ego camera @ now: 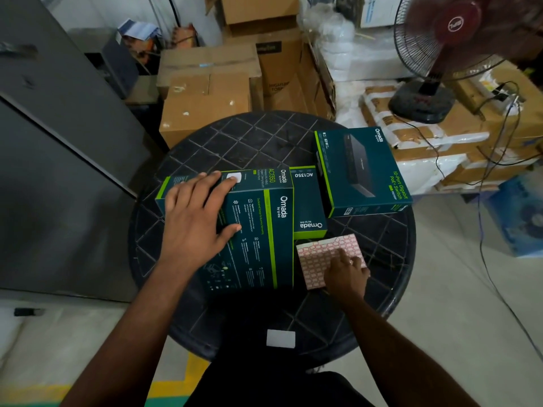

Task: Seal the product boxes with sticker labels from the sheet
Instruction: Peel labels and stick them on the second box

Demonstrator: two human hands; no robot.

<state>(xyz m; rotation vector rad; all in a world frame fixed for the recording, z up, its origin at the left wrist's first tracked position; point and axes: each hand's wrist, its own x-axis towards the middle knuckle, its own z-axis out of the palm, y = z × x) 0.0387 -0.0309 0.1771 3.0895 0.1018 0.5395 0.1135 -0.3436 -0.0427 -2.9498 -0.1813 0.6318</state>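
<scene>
A dark teal and green AC1350 box [258, 230] stands on edge on the round black table [382, 245]. My left hand [197, 212] grips its upper left corner, fingers over the top and thumb on the near face. A second AC1350 box [308, 201] lies flat just behind it. Further right lies a larger switch box [361, 171]. The pink sticker sheet [320, 257] lies in front of the flat box. My right hand [346, 271] rests on the sheet with fingertips curled down onto the stickers; whether it pinches one is hidden.
A white label [280, 338] sticks to the table's near edge. Brown cartons [205, 92] are stacked behind the table. A red fan [458, 27] stands on packages at the right, its cables trailing down. A grey cabinet [58, 142] fills the left.
</scene>
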